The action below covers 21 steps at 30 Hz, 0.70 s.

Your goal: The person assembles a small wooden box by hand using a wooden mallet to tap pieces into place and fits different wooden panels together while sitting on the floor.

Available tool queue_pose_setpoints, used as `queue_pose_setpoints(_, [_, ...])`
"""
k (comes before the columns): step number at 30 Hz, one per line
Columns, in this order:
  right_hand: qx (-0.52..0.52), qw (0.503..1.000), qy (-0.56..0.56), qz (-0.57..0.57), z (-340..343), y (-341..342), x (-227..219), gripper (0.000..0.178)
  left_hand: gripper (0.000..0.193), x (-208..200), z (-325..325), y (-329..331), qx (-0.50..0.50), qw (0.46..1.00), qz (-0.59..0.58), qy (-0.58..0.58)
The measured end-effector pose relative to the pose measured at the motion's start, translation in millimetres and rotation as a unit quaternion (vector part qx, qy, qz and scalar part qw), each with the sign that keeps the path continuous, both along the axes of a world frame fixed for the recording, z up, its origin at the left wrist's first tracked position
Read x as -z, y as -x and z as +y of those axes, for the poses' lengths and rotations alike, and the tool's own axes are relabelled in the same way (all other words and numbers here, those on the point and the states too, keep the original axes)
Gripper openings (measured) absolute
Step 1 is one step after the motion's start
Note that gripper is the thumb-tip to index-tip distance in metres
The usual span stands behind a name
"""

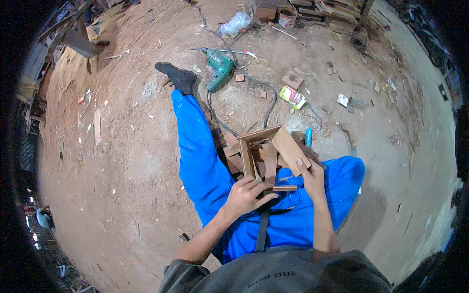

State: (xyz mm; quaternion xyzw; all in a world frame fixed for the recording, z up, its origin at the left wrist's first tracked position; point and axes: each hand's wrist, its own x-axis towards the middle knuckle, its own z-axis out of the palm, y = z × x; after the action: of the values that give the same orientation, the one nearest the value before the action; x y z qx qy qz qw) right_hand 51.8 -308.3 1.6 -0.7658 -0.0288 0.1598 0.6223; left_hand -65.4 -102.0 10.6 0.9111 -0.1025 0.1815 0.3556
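I sit on a dirt floor in blue trousers, left leg stretched out. A small wooden frame (266,146) of thin slats and a flat board rests in my lap. My left hand (246,195) grips a short slat (285,188) at the frame's near end. My right hand (310,176) holds the flat board's lower edge, fingers curled over it. A black strap hangs down between my hands.
A green electric drill (218,68) with its black cable lies on the ground beyond my sock foot (177,75). Nearby are a yellow-green packet (292,96), small wood blocks, a blue-handled tool (308,136), a plastic bag (234,22), a red bucket (287,17) and stacked timber.
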Motion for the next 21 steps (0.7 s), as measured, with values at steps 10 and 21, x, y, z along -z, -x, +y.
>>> queue_pose_setpoints(10, [-0.063,0.997,-0.046,-0.015,-26.1,14.1,-2.9,0.04,0.035,-12.1,41.5,-89.1,-0.194,0.97,-0.096,-0.109])
queue_pose_setpoints(21, [0.055,0.943,-0.258,0.202,-19.0,38.9,43.0,0.053,0.044,12.2,35.9,-58.5,-0.187,0.975,0.123,0.004])
